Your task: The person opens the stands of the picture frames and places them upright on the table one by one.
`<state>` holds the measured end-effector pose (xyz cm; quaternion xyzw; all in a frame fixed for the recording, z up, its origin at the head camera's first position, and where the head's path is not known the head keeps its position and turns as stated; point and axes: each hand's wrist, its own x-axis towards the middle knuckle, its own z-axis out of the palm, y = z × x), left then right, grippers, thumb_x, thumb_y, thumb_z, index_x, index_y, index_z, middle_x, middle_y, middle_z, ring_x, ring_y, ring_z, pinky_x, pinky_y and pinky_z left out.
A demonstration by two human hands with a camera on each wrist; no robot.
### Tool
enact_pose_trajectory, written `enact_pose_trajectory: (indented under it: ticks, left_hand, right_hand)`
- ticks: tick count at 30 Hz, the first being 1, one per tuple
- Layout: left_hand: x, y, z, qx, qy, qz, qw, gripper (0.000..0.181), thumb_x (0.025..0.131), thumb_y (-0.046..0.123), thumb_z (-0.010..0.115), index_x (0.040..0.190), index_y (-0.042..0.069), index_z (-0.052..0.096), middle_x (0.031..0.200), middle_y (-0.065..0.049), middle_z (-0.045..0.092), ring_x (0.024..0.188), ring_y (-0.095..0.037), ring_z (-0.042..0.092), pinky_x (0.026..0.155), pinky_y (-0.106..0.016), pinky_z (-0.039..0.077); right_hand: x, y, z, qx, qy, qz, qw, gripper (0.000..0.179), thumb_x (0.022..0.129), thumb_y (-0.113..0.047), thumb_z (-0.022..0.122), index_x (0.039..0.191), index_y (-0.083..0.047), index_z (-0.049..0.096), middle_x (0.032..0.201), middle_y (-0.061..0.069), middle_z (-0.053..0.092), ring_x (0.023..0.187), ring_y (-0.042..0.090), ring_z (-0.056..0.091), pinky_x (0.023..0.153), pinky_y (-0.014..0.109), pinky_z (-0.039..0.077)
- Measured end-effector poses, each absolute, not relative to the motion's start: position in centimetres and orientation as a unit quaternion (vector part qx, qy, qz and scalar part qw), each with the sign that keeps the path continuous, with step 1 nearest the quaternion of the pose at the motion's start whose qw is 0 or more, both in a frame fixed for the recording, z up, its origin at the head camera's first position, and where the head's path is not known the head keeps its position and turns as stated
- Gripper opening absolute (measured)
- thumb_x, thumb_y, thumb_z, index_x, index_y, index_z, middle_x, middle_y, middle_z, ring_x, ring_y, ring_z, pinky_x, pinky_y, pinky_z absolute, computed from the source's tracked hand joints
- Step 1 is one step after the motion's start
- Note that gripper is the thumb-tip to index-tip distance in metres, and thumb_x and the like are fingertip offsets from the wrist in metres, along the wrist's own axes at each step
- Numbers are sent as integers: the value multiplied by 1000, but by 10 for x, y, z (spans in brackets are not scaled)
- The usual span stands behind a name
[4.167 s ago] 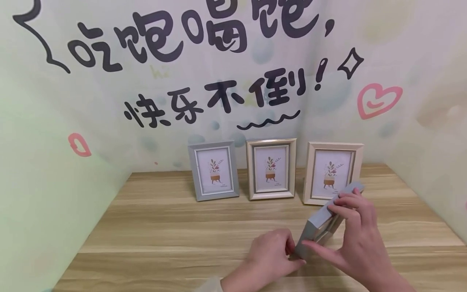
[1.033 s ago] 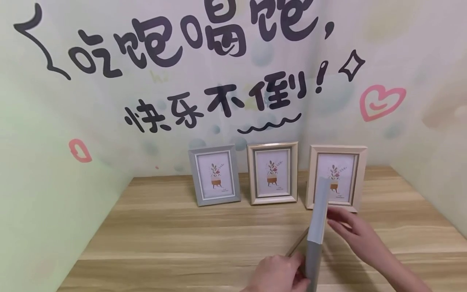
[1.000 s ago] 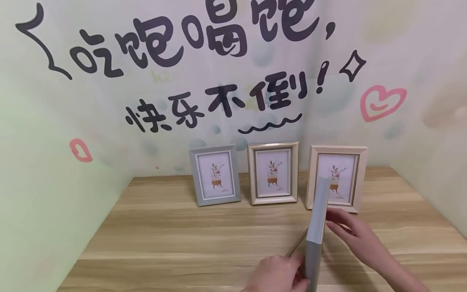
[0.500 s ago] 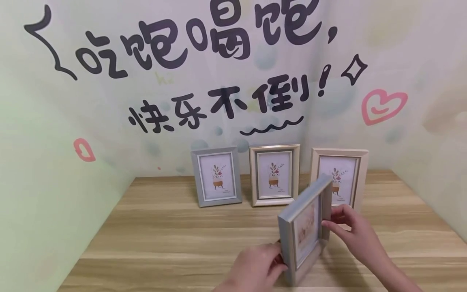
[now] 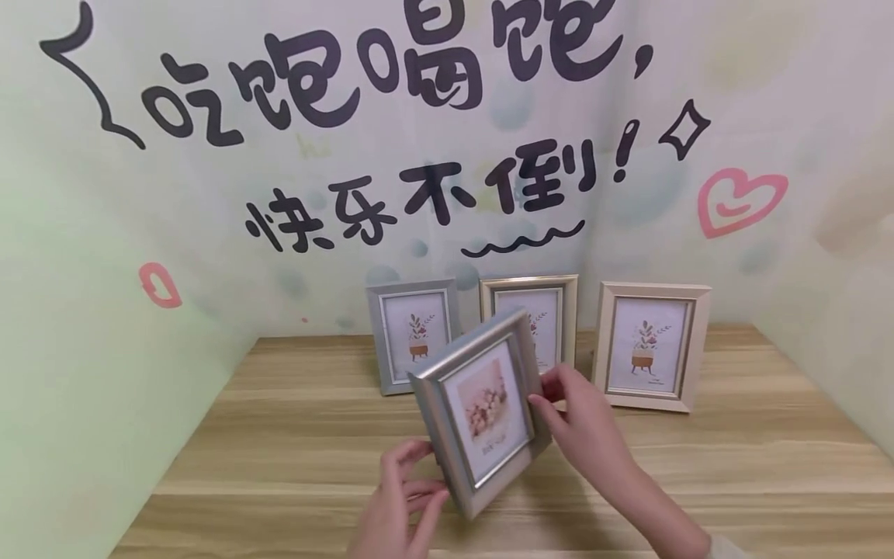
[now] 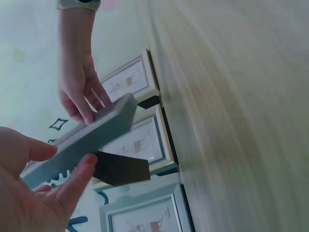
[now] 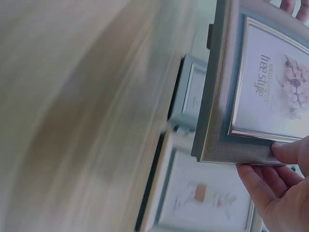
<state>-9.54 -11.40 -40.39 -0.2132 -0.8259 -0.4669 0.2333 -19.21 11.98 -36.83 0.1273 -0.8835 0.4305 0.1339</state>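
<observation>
A grey-silver picture frame (image 5: 486, 407) with a pink flower print is held tilted over the table, facing toward the head camera. My right hand (image 5: 594, 435) pinches its right side, thumb on the front border and fingers behind, as the right wrist view also shows on the frame (image 7: 241, 145). At the opposite side edge, my left hand (image 5: 398, 505) has its thumb and fingers around the lower left part. From the left wrist view, a dark stand leg (image 6: 120, 169) sticks out behind the frame, beside a finger of my left hand (image 6: 38, 193).
Behind stand three picture frames with potted-plant prints: a blue-grey one (image 5: 384, 349) on the left, a gold-edged one (image 5: 571, 326) in the middle, partly covered by the held frame, and a cream one (image 5: 606, 349) on the right. The wooden tabletop (image 5: 265, 450) meets a printed cloth backdrop (image 5: 314, 272).
Both hands have carried the frame to the left and turned it from edge-on so its print faces the head camera. It now overlaps the middle frame, and the cream one is uncovered.
</observation>
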Motion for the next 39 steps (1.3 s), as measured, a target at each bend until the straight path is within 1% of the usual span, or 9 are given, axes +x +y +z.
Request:
enact_pose_trajectory:
  ticks: [4,8,11,15,21,23,27,31,39]
  left_hand:
    - [-84,-128,-409,-153,-823,-513,188,82,85,-2,71,151,-3,22,150,-37,34,112,-43,64,86,-46,60]
    - [-78,-141,-406,-39,-793,-592,135,95,89,5,69,159,5,4,163,-31,10,137,-54,37,105,-58,41]
    - [-83,-160,-395,23,-767,-631,116,99,94,8,64,160,11,-10,166,-25,-7,146,-55,18,114,-61,26]
    - [-101,-192,-373,50,-775,-622,105,95,101,14,57,158,17,-20,165,-18,-18,148,-55,11,118,-57,23]
    - [-148,-236,-367,8,-815,-560,148,82,103,9,50,159,7,-10,165,-24,-9,143,-58,23,113,-45,39]
    - [-165,-249,-370,11,-808,-570,146,78,102,6,49,158,3,-6,165,-25,-6,141,-59,26,113,-48,40]
    - [-191,-267,-377,65,-816,-563,115,75,102,10,50,158,-1,1,165,-26,2,149,-50,17,123,-53,26]
    - [-199,-271,-377,112,-839,-530,59,78,102,17,51,158,-1,-1,165,-26,4,154,-43,3,126,-59,6]
    - [-198,-269,-376,99,-884,-455,37,82,100,20,54,157,-5,0,162,-32,9,150,-50,13,123,-63,14]
  right_hand:
    - [-197,90,-364,137,-878,440,125,15,89,-4,71,100,-6,60,93,7,67,88,18,66,72,20,61]
    - [-196,56,-364,178,-858,465,131,20,89,1,69,106,-4,59,101,7,64,96,19,67,80,20,61]
    - [-194,31,-366,233,-836,478,132,31,88,4,67,118,-2,58,111,9,61,106,22,66,90,24,59]
    - [-198,4,-370,291,-817,485,112,46,89,1,67,133,0,53,123,13,59,117,26,62,98,34,57]
    - [-220,-25,-382,299,-796,526,26,64,92,-6,64,150,1,39,143,19,49,130,35,55,106,45,51]
    - [-227,-34,-388,294,-788,541,-2,68,91,-8,64,152,0,35,146,20,46,130,38,54,107,47,50]
    - [-237,-47,-401,280,-799,532,-28,72,91,-16,64,154,-1,32,149,20,43,128,40,56,106,49,51]
    - [-241,-53,-409,269,-823,500,-36,76,90,-24,65,154,-1,30,150,19,42,127,38,57,107,49,50]
    - [-239,-47,-412,272,-831,482,-58,80,92,-26,66,156,-2,26,154,20,36,127,37,56,111,52,46]
